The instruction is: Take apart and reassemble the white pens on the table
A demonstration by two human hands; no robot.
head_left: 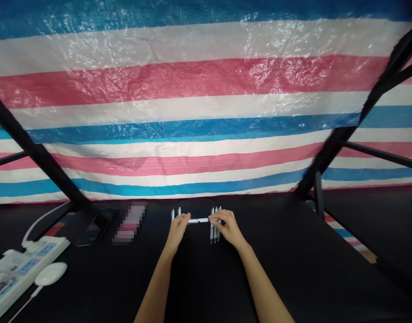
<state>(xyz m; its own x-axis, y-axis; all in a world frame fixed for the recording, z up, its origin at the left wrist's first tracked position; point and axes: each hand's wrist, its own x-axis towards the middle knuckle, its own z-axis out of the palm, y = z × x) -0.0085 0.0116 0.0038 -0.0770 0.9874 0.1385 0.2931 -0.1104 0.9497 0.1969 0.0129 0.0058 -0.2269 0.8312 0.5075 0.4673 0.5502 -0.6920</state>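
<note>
A white pen (198, 220) lies level between my two hands, just above the black table. My left hand (179, 229) is closed on the pen's left end. At its right end, the fingers of my right hand (228, 225) pinch it. Beneath and beside my right hand, several white pens (215, 233) lie side by side, pointing away from me; my fingers hide part of them. Two more white pens (173, 214) show behind my left hand, which covers their lower parts.
A dark phone (94, 229) and a blurred-out flat item (129, 223) lie to the left. Farther left are a white power strip (31, 264) with plugs and a round white charger (51, 273) on a cable. Black frame bars (322, 157) and a striped sheet (192, 107) stand behind the black table (293, 260).
</note>
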